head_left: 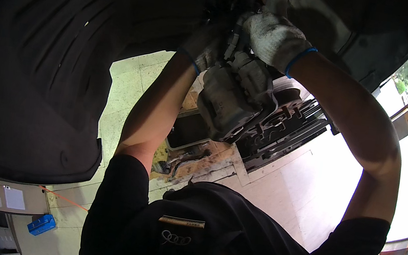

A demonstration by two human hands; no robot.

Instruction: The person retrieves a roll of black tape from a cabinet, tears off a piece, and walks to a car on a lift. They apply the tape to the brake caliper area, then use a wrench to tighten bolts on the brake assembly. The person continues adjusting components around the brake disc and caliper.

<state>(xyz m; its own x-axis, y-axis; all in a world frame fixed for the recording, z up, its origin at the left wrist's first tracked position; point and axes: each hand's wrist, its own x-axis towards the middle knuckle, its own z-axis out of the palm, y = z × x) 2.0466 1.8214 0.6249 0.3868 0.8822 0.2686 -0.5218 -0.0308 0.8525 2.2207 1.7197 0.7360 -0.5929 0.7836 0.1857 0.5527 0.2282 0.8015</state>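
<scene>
Both my arms reach up into a dark wheel well. My right hand (276, 40), in a whitish knitted glove with a blue cuff, is closed with its fingers curled beside a ribbed dark upright part (235, 38). What sits in those fingers is hidden. My left hand (205, 47), gloved as well, is raised on the other side of that part, its fingers lost in shadow. Just below the hands hangs a grey, dusty brake caliper (225, 99). Next to it is the wheel hub (282, 112) with its studs showing.
A black slatted wheel-arch liner (51, 71) fills the left side. Below lie a dark open tray (189, 132) and a tool-like metal piece (181, 163) on a stained board (217, 161). A blue box (41, 225) stands on the tiled floor by a cabinet (24, 199).
</scene>
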